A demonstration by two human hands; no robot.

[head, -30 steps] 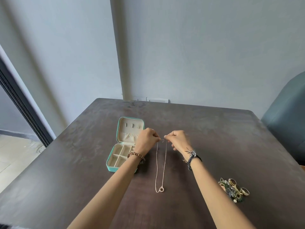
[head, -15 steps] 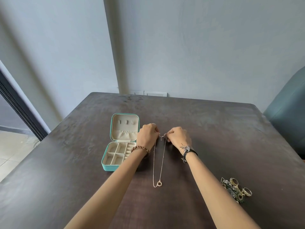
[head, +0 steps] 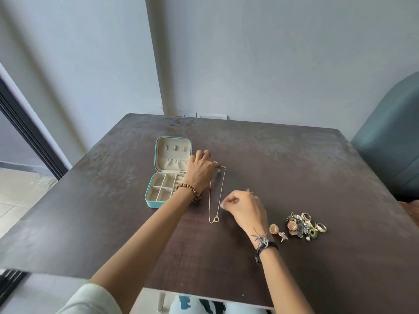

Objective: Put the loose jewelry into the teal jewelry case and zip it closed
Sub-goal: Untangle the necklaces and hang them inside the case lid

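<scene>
Necklace (head: 217,196) lies stretched straight just right of the open teal jewelry case (head: 169,172), likely to avoid tangling. Left hand (head: 200,172) pinches its clasp end; right hand (head: 244,210) is curled beside the chain, grip unclear.

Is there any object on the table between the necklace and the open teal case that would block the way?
No separate object does. Only the left hand, which holds the top end of the necklace, lies between it and the teal case. The case is open beside the chain. The other jewelry sits on the opposite side.
</scene>
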